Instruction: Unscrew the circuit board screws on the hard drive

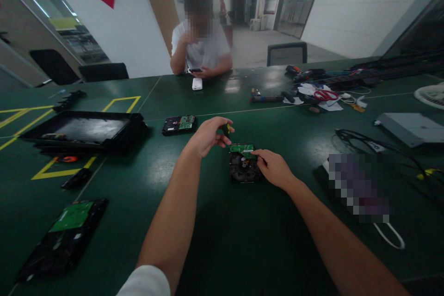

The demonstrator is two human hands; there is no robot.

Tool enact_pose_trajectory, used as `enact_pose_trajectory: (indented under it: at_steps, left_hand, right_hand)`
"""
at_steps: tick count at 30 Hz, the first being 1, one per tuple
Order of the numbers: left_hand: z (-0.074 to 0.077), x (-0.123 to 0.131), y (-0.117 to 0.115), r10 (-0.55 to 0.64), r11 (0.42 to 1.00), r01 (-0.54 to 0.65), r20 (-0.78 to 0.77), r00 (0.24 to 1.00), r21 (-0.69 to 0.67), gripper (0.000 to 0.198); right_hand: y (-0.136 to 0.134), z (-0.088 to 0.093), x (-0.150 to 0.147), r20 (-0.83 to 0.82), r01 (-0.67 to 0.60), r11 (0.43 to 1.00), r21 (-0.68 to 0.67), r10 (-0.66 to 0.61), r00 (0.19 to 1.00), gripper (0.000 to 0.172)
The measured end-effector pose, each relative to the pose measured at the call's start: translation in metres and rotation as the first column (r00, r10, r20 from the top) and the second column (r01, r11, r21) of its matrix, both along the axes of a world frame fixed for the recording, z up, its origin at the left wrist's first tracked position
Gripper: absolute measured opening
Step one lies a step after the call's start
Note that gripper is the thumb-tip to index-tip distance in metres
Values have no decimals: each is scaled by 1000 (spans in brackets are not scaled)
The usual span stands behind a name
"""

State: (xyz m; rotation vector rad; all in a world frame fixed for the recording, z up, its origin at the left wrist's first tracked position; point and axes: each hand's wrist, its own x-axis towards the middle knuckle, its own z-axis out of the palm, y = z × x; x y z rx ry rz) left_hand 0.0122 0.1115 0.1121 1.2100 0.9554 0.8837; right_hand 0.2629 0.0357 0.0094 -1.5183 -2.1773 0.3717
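Observation:
A black hard drive (245, 170) with a green circuit board (243, 149) at its far edge lies on the dark green table (222, 240). My left hand (212, 136) is raised just left of the board, its fingers closed around a small screwdriver (226, 130) with black and yellow on its handle. The screwdriver's lower end is near the board's left corner; whether it touches is too small to tell. My right hand (274, 166) has its index finger at the right end of the board, the other fingers curled beside the drive.
Other drives lie at left centre (179, 125) and front left (65, 236). A black tray (83, 132) is on the left. Cables (364, 141), a grey metal box (411, 128) and a blurred object (359, 189) are on the right. A person (201, 48) sits opposite with a phone.

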Motion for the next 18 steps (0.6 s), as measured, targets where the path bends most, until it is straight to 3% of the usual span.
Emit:
enact_pose_trajectory:
  at_steps: [12,18]
  left_hand:
    - [0,-2,1,-8,1000,8,29,1000,-17,30]
    - [-3,0,3,148,987,-148,-1,989,67,26]
  right_hand:
    - [-1,1,0,3,7,1000,0,-7,1000,34]
    - [-1,1,-1,0,9,1000,-6,-9,1000,34]
